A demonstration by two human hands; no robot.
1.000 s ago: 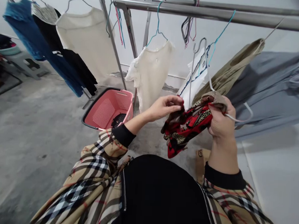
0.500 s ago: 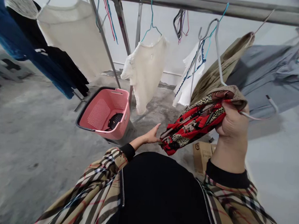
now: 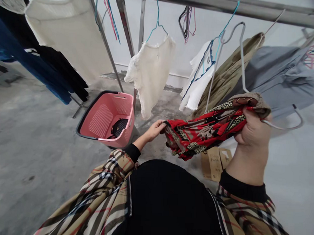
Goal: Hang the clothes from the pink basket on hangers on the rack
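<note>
My right hand point(image 3: 251, 131) grips the beige collar end of a red print garment point(image 3: 203, 132) with leopard-pattern bands. A grey wire hanger point(image 3: 243, 59) runs through that hand and the garment's neck, its hook up and its arm curving out to the right. My left hand point(image 3: 153, 130) has curled fingers on the garment's far left edge, which stretches the cloth between my hands. Both plaid sleeves with black cuffs show below.
A pink plastic laundry basket point(image 3: 104, 116) with a black item inside stands on the concrete floor point(image 3: 32, 135) left of my hands. Clothes hang from a steel rack rail point(image 3: 231, 5) above. Flattened cardboard point(image 3: 215, 163) lies under the garment.
My left hand has moved from open beside the garment to its left edge, and the cloth now lies stretched. My right hand and the hanger have risen slightly to the right.
</note>
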